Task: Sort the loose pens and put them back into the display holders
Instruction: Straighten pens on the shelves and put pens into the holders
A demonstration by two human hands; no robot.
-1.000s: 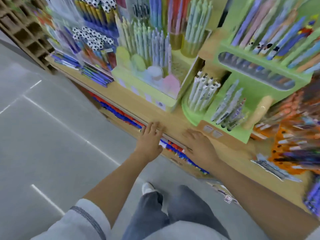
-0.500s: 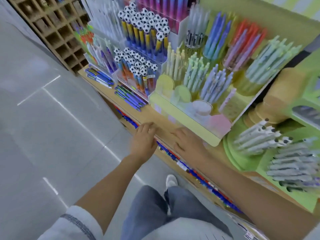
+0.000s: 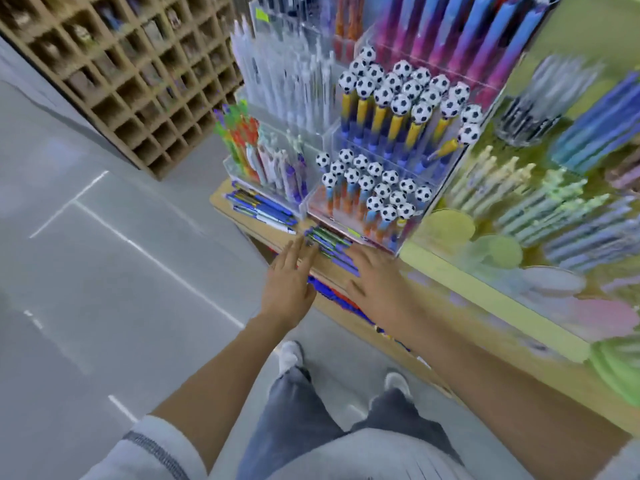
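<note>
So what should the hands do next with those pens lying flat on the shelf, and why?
Probably bring both hands together to scoop the loose pens into one bundle. The left hand and right hand are open on either side of them, gripping nothing, and the pens lie flat on the wooden shelf.

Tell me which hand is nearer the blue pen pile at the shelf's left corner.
Left. The left hand lies just short of the blue pen pile, fingers pointing toward it; the right hand sits farther right, beyond the green-and-blue loose pens.
</note>
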